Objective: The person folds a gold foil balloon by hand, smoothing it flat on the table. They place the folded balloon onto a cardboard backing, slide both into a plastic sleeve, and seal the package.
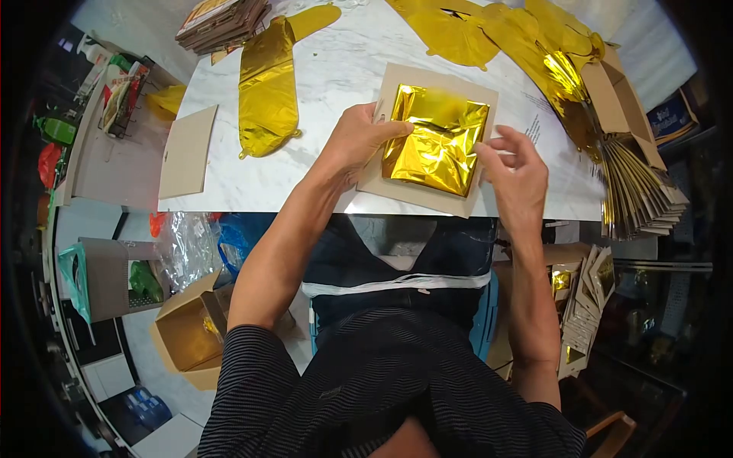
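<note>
A folded gold foil balloon lies on a flat grey-brown cardboard sheet near the table's front edge. My left hand grips the left side of both, thumb pressed on the foil and the other fingers partly hidden at the card's edge. At the right side of the foil, my right hand has its fingers curled but apart, thumb tip right at the foil's edge. Left of them, a flat, unfolded gold foil balloon is spread on the marble-patterned table.
Another cardboard sheet rests at the table's left edge. Stacked packs stand at the back left. More gold foil balloons cover the back right, near an open carton and a fanned bundle of gold-edged sheets. Below left sits a cardboard box.
</note>
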Available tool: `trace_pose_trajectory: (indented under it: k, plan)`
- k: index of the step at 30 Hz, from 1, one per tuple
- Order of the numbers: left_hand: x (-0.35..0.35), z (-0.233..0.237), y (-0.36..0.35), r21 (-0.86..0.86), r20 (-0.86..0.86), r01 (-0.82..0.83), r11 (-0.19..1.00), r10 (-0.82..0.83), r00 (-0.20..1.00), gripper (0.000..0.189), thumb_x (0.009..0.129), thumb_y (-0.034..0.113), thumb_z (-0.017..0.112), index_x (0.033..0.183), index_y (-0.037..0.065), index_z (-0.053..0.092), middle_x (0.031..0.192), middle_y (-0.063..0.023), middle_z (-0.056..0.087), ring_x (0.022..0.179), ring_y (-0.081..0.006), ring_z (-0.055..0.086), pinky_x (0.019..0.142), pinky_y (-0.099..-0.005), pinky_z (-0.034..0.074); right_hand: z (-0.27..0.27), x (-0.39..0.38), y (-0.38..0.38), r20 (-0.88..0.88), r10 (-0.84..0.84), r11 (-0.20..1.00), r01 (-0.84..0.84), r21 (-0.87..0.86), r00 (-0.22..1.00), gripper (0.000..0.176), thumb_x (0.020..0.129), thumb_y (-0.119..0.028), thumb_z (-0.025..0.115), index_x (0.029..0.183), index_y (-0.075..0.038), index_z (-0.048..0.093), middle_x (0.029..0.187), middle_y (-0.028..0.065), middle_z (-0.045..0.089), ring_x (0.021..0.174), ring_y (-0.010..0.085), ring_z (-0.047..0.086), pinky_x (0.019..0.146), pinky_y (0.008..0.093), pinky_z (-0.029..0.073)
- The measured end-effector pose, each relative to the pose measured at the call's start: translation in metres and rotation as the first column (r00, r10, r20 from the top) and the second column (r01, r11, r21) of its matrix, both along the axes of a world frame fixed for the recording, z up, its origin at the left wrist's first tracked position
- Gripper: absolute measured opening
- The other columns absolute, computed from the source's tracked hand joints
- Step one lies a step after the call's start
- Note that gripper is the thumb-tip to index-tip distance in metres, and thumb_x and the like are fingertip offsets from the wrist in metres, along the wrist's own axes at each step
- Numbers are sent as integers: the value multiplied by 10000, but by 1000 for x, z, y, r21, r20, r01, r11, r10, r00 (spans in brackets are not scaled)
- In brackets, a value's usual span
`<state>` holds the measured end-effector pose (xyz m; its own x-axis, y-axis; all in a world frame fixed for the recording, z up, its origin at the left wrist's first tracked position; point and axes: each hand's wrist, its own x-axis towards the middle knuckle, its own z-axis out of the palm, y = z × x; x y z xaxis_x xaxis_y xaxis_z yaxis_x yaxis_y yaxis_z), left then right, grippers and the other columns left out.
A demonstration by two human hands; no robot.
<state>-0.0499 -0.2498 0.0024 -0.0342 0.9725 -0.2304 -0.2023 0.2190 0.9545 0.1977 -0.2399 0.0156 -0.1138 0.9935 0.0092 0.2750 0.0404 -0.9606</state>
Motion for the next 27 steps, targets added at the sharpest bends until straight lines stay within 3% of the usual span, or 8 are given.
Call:
trace_pose_trajectory:
  k: [2, 4, 7, 14, 16, 20, 22, 27]
  plan:
    - [2, -2, -1, -4, 13, -3, 1000, 4, 1000, 447, 905, 98, 800, 1251, -114, 615, 1115, -182, 741, 911, -185, 748, 836, -311, 618, 2, 6, -8, 90, -160, 966, 137, 219, 983, 553, 925, -246, 836, 1335, 72, 644, 1118, 164, 750, 933, 157, 728, 852, 291, 590]
    - [6, -7, 2, 13, -47, 73, 997, -73, 996, 442, 895, 129, 777, 1244, -110, 648, 1097, -165, 745, 929, -174, 728, 845, -308, 584, -8, 15, -8, -15, -134, 983, 134, 121, 991, 508, 950, -229, 813, 1327, 69, 649, 1137, 152, 750, 994, 170, 729, 882, 319, 598]
    - [19, 2, -2, 84, -199, 142, 986, -123, 972, 482, 891, 152, 787, 1269, -108, 638, 1106, -160, 749, 930, -171, 726, 839, -309, 582, -19, 28, -14, -430, 42, 915, -207, -346, 902, 388, 993, -160, 763, 1284, 76, 664, 1183, 131, 748, 1001, 168, 734, 905, 319, 602]
    - [30, 21, -23, 184, -411, 281, 942, -187, 893, 820, 829, 108, 859, 1556, 37, 487, 1248, -173, 697, 1085, -189, 693, 948, -304, 565, -29, 37, -35, -588, -88, 925, -153, -348, 804, 337, 1010, -131, 736, 1275, 64, 662, 1183, 136, 749, 1015, 174, 742, 912, 317, 604]
    - [30, 11, -29, 410, -498, 322, 853, -87, 863, 942, 798, 89, 886, 1624, 132, 437, 1249, -125, 701, 1092, -176, 665, 991, -303, 533, -36, 44, -36, -563, -100, 922, -137, -363, 820, 334, 1016, -127, 725, 1282, 63, 655, 1191, 137, 747, 1029, 177, 741, 919, 318, 605]
    - [22, 16, -33, 397, -574, 490, 776, -207, 792, 841, 808, 43, 870, 1572, 113, 527, 1241, -74, 707, 1096, -154, 646, 1019, -304, 509, -34, 45, -48, -647, -67, 910, -219, -352, 759, 337, 1040, -133, 687, 1310, 62, 633, 1225, 140, 737, 1061, 189, 741, 932, 325, 608]
    - [18, 18, -31, 73, -489, 577, 813, -475, 732, 672, 840, -7, 824, 1476, 116, 643, 1238, -42, 711, 1073, -139, 647, 1012, -296, 515, -33, 46, -52, -657, -77, 893, -242, -381, 750, 344, 1048, -141, 675, 1323, 60, 624, 1239, 136, 732, 1070, 188, 739, 945, 328, 603]
    - [25, 23, -33, 98, -572, 607, 789, -455, 683, 605, 850, -40, 796, 1425, 114, 687, 1253, -65, 717, 1076, -146, 642, 1013, -288, 515, -27, 46, -68, -708, -117, 864, -280, -418, 696, 417, 1048, -161, 676, 1389, 56, 575, 1299, 122, 707, 1133, 174, 716, 1008, 332, 572]
